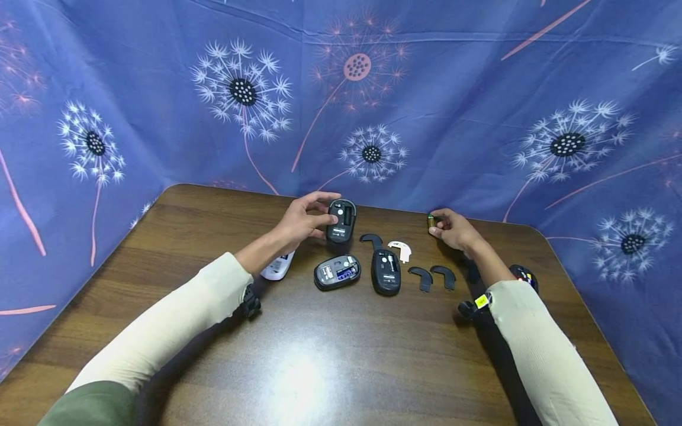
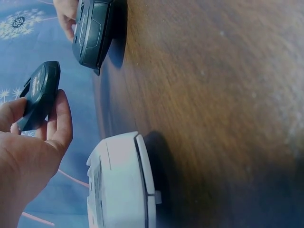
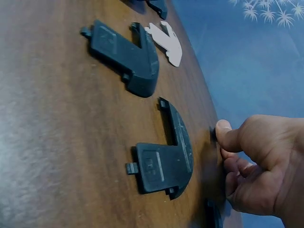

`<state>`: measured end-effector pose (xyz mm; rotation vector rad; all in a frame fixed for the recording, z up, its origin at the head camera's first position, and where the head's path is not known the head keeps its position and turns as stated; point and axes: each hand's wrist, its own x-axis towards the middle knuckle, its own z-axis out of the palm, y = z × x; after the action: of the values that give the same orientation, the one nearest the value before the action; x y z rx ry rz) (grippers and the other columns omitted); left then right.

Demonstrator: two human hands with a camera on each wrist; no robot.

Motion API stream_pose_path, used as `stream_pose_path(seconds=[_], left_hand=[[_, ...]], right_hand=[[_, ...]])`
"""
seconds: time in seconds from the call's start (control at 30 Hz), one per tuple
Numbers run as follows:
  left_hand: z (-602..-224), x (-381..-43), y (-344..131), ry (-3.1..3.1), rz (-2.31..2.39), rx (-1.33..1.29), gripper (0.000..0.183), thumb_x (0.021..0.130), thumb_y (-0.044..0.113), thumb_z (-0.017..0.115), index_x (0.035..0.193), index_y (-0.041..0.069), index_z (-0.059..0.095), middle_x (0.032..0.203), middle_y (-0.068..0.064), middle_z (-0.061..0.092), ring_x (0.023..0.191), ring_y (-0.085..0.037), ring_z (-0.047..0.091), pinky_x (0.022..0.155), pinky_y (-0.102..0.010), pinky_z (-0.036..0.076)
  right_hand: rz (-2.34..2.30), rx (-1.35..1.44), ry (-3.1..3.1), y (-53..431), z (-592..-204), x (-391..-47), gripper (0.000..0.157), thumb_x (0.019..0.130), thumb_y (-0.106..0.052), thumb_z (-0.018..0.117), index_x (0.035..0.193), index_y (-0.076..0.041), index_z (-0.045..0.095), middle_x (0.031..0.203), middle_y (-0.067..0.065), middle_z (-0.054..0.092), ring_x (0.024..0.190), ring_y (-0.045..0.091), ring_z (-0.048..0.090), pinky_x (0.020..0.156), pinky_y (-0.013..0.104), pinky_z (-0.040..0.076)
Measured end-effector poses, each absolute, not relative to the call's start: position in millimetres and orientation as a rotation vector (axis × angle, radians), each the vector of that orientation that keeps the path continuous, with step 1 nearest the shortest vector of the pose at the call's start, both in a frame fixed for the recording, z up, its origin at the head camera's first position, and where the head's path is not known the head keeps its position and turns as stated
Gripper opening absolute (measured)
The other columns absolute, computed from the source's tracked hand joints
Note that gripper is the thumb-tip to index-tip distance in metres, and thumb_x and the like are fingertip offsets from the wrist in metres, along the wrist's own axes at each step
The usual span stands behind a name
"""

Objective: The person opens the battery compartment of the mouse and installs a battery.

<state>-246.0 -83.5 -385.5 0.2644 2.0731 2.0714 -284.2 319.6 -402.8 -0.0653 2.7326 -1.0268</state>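
My left hand [image 1: 298, 223] holds a black computer mouse [image 1: 341, 232] up above the far part of the table, its underside toward me. The battery slot in it lies uncovered and looks dark inside. From the left wrist view, the thumb and fingers of that hand [image 2: 35, 149] grip the mouse [image 2: 45, 88] by its sides. Off to the right, my right hand [image 1: 455, 231] pinches a small gold-and-green battery [image 1: 431, 222] upright between thumb and fingers. In the right wrist view the thumb and curled fingers of this hand [image 3: 261, 166] mostly hide the battery.
Two upturned mice, one grey-black [image 1: 331, 278] and one black [image 1: 386, 278], lie in the middle with batteries showing. A white mouse [image 1: 277, 267] sits below my left hand, and another mouse [image 1: 527, 277] beyond my right forearm. Several black battery covers [image 3: 166, 164] and a white cover [image 3: 166, 42] lie between.
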Motion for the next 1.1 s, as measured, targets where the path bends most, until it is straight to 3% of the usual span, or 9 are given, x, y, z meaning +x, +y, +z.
stream_pose_path(seconds=[0.2, 0.5, 0.6, 0.73, 0.87, 0.97, 1.1], left_hand=[[-386, -246, -83, 2.056, 2.080, 0.258, 0.057, 0.102, -0.004, 0.077, 0.156, 0.014, 0.067, 0.127, -0.013, 0.058, 0.107, -0.021, 0.067, 0.080, -0.038, 0.074], [-386, -247, -83, 2.049, 2.072, 0.261, 0.058, 0.103, -0.003, 0.077, 0.157, 0.014, 0.065, 0.128, -0.014, 0.060, 0.103, -0.021, 0.071, 0.081, -0.038, 0.075], [-386, -247, -83, 2.051, 2.072, 0.264, 0.058, 0.103, -0.003, 0.077, 0.157, 0.013, 0.065, 0.127, -0.014, 0.060, 0.103, -0.020, 0.070, 0.080, -0.037, 0.074], [-386, -247, -83, 2.051, 2.072, 0.262, 0.058, 0.103, -0.003, 0.077, 0.157, 0.014, 0.066, 0.127, -0.013, 0.060, 0.103, -0.020, 0.070, 0.080, -0.037, 0.074], [-388, -248, -83, 2.052, 2.073, 0.263, 0.058, 0.103, -0.003, 0.078, 0.157, 0.013, 0.065, 0.126, -0.012, 0.060, 0.102, -0.020, 0.070, 0.080, -0.037, 0.074], [-389, -248, -83, 2.049, 2.076, 0.259, 0.059, 0.102, -0.003, 0.078, 0.157, 0.013, 0.065, 0.125, -0.011, 0.059, 0.102, -0.019, 0.069, 0.079, -0.037, 0.074], [-389, -249, -83, 2.045, 2.081, 0.258, 0.058, 0.103, -0.003, 0.078, 0.156, 0.015, 0.066, 0.123, -0.010, 0.061, 0.103, -0.019, 0.069, 0.079, -0.037, 0.074]], right_hand=[[-1.061, -0.061, 2.751, 317, -404, -277, 0.057, 0.118, -0.014, 0.058, 0.166, 0.010, 0.038, 0.143, 0.034, 0.056, 0.132, 0.045, 0.055, 0.113, 0.056, 0.051], [-1.240, -0.040, 2.717, 316, -399, -265, 0.061, 0.115, -0.010, 0.061, 0.167, 0.010, 0.036, 0.134, 0.027, 0.060, 0.115, 0.030, 0.063, 0.088, 0.026, 0.055], [-1.383, 0.021, 2.596, 316, -396, -262, 0.066, 0.115, -0.008, 0.058, 0.173, 0.005, 0.028, 0.145, 0.027, 0.057, 0.125, 0.032, 0.066, 0.099, 0.027, 0.063], [-1.600, 0.128, 2.419, 316, -397, -260, 0.070, 0.114, -0.004, 0.056, 0.175, 0.002, 0.022, 0.153, 0.025, 0.054, 0.129, 0.022, 0.066, 0.116, 0.030, 0.062], [-1.790, 0.208, 2.299, 314, -400, -258, 0.063, 0.114, -0.002, 0.054, 0.171, 0.002, 0.027, 0.139, 0.013, 0.053, 0.111, 0.009, 0.068, 0.106, 0.023, 0.065], [-1.847, 0.234, 2.276, 311, -402, -256, 0.057, 0.113, -0.002, 0.057, 0.165, -0.001, 0.035, 0.132, 0.008, 0.054, 0.103, 0.007, 0.070, 0.096, 0.019, 0.066], [-1.864, 0.237, 2.278, 306, -402, -253, 0.051, 0.112, -0.004, 0.062, 0.159, -0.005, 0.042, 0.130, 0.008, 0.056, 0.100, 0.007, 0.073, 0.094, 0.018, 0.066]])
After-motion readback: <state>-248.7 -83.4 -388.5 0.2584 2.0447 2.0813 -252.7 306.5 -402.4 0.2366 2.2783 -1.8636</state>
